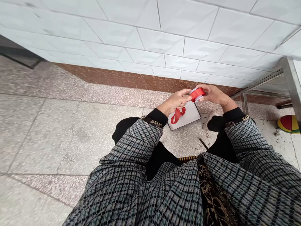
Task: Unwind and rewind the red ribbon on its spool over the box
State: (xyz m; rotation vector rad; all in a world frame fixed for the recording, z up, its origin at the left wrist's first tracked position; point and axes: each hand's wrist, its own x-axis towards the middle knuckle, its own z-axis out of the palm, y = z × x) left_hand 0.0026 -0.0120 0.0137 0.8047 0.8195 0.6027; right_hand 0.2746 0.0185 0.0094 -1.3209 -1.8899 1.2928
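Observation:
My right hand (215, 94) is wrapped round a spool of red ribbon (197, 93), held up in front of me. My left hand (176, 101) pinches the loose red ribbon end (177, 115), which curls down below the fingers. Under both hands a white box (188, 117) with a dark edge lies flat on the floor. My checked sleeves and dark trousers fill the lower part of the view.
The floor is speckled stone tile, with small scraps (207, 135) scattered near my shoe (209, 119). A white tiled wall with a brown skirting runs behind. A metal frame (291, 81) stands at the right, with a red, yellow and green ball (289, 123) below it.

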